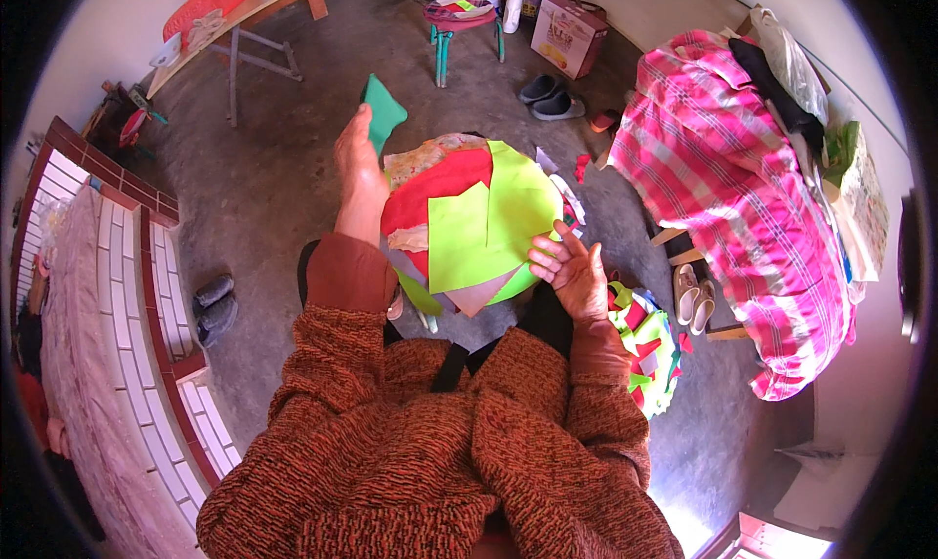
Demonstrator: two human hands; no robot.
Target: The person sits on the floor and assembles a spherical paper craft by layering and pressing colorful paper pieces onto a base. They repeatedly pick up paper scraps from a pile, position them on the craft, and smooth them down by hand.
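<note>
My left hand (pixel 360 173) is raised at the left of a heap of cloth pieces, closed on a green piece of cloth (pixel 384 115) that sticks up past the fingertips. The heap sits in front of my knees; lime-green cloth (pixel 464 235) lies on top, with red cloth (pixel 430 190) and patterned cloth (pixel 435 152) beside it. What bears the heap is hidden. My right hand (pixel 575 271) hovers at the heap's right edge, palm up, fingers apart and slightly curled, with nothing in it.
A pile of colourful scraps (pixel 647 349) lies on the floor by my right forearm. At the right stands something draped in pink plaid cloth (pixel 723 188). Farther off are a small stool (pixel 459 17), a cardboard box (pixel 569 36) and dark shoes (pixel 552 98). A white-tiled brick structure (pixel 132 295) runs along the left.
</note>
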